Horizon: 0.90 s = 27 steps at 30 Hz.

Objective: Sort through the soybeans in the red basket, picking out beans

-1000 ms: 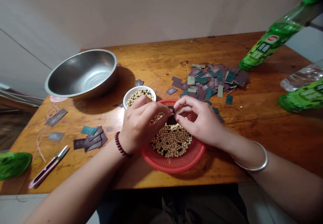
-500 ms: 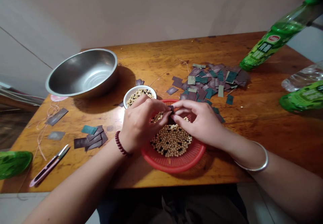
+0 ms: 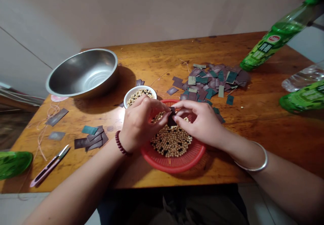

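Between my two hands is a small dark brown fabric piece (image 3: 172,119), pinched at its edges above a red plastic basket (image 3: 174,167). My left hand (image 3: 141,123), with a dark red bead bracelet at the wrist, grips the piece's left side between thumb and fingers. On the other side my right hand (image 3: 199,120), wearing a silver bangle, pinches its right edge. Pale round beads or beans mixed with black ones (image 3: 172,142) lie in the basket. A white bowl (image 3: 126,100) with similar ones stands partly behind my left hand. Whether the piece is folded I cannot tell.
A steel basin (image 3: 83,73) stands at back left. Brown and green pieces (image 3: 207,83) are heaped at back right, with a smaller stack (image 3: 95,139) at left. Pink thread snips (image 3: 49,167) lie near the front left. A green drink bottle (image 3: 273,39) stands on the right.
More of the dark brown piece shows between my fingertips now, hanging lower over the basket. My hands have otherwise barely moved.
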{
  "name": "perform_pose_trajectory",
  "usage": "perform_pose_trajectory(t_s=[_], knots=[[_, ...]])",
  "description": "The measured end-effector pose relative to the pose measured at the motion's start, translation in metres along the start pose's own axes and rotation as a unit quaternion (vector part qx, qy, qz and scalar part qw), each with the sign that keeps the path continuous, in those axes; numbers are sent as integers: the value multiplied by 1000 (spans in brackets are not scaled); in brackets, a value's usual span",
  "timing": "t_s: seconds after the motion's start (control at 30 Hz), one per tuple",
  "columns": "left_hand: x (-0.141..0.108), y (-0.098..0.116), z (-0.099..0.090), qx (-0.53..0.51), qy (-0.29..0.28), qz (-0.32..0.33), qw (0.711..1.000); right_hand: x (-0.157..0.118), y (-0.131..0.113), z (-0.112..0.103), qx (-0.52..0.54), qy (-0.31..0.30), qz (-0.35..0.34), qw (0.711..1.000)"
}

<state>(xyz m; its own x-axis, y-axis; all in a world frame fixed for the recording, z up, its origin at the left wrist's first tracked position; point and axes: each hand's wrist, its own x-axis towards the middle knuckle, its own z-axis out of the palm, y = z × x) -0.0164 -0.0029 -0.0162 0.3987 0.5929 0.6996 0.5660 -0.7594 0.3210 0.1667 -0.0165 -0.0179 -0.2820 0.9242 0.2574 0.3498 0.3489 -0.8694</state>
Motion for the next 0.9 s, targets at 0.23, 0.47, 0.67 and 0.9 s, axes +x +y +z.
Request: perform_pose_trajectory(t_s=[0.23,0.47,0.67,0.9], knots=[[1,2,-1,14,23,-5,1000,0,0,-1,-12,-6,7,1000],[3,2,-4,24,-6,-5,1000,0,-1,-2,-21,-10,11,1000],[4,4,-5,34,-4,-8,999,-1,-2,-3,-42,-16,22,999],[1,3,-4,26,-15,-23,999,0,0,-3,-62,1,9,998]])
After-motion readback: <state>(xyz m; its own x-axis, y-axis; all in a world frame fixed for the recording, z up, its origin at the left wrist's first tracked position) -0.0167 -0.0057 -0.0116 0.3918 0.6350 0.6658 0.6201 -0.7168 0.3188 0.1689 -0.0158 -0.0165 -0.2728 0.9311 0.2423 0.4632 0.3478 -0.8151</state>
